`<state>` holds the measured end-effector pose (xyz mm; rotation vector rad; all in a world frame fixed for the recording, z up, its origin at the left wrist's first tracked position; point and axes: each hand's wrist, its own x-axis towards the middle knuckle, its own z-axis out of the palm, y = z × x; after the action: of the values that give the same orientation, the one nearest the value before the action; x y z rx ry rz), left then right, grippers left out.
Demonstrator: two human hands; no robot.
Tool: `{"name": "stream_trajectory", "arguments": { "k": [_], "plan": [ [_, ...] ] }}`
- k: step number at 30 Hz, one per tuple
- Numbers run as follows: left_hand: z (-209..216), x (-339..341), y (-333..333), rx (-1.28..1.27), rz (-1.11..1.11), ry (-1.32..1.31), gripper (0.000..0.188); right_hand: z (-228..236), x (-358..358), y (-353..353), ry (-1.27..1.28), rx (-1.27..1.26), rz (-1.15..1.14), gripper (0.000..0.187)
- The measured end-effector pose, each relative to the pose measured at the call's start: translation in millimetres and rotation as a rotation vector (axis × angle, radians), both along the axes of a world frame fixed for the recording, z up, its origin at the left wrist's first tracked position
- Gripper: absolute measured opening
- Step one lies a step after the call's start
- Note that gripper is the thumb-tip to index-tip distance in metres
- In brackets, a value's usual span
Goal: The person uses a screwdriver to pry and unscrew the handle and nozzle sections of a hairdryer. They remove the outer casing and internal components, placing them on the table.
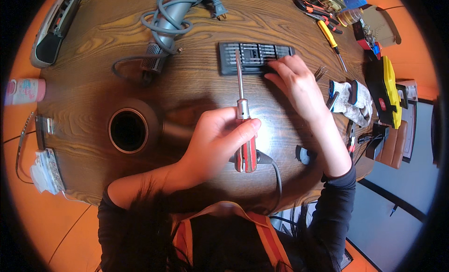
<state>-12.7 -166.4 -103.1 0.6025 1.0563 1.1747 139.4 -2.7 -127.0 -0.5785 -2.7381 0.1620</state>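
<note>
- Wood table [93, 84], tools scattered round the edges.
- Our left hand [213, 138] grips the screwdriver [243, 127], shaft bare.
- Right hand [294, 77], fingers loose, rests on the bit case [252, 56]; we've got no bit picked yet.

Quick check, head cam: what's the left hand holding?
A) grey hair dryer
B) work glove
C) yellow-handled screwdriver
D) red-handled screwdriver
D: the left hand is wrapped around the red-handled screwdriver, shaft pointing away toward the dark bit case, where the right hand rests its fingers. The yellow-handled screwdriver, hair dryer and glove lie untouched on the table.
</note>
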Motion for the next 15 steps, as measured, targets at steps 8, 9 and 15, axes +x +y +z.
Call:
{"name": "stream_trajectory", "arguments": {
  "k": [8, 9, 15],
  "plan": [
    [1, -2, 0, 0.014, -0.018, -0.059, 0.022, 11, 3, -9, -0.008, -0.215, -0.187, 0.062],
    [1, -2, 0, -0.007, -0.021, -0.020, 0.022, 10, 4, -12, -0.060, -0.277, -0.218, 0.067],
    [-9, -8, 2, -0.099, 0.117, -0.378, 0.029, 11, 13, -40, 0.056, -0.249, -0.256, 0.049]
  ]
}}
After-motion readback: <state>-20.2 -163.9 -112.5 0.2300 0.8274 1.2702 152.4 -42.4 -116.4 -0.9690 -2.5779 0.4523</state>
